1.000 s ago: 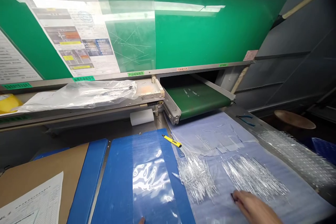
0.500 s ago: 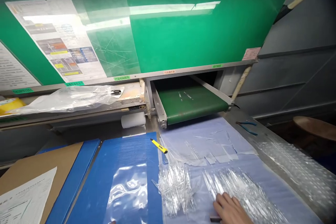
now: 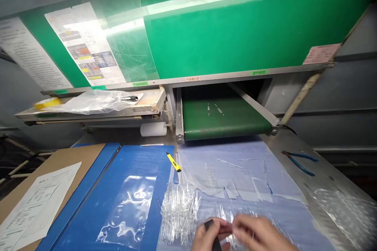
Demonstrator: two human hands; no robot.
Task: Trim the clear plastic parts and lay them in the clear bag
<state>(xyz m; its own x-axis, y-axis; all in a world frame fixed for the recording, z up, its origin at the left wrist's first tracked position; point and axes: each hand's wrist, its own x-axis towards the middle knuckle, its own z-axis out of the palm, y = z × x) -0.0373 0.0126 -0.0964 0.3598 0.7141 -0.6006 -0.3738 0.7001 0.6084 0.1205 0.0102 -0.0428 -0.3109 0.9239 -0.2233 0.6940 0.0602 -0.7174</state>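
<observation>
My left hand is closed around a dark flat strip, its kind not clear, which points up past the thumb. My right hand is blurred, its fingertips pinched together and meeting the left fingertips. Whatever sits in that pinch is too small and smeared to make out. Just left of the hands lies a pile of thin clear plastic pieces. A second pile of similar clear pieces shows behind and under the hands, mostly covered by them.
A yellow utility knife lies on the blue board near a clear bag. Blue-handled pliers and bubble wrap are at right. A green conveyor belt ends above the pale sheet.
My right hand has left the right pile and met my left hand, which has come into view from the bottom edge with the dark strip. The camera view has shifted.
</observation>
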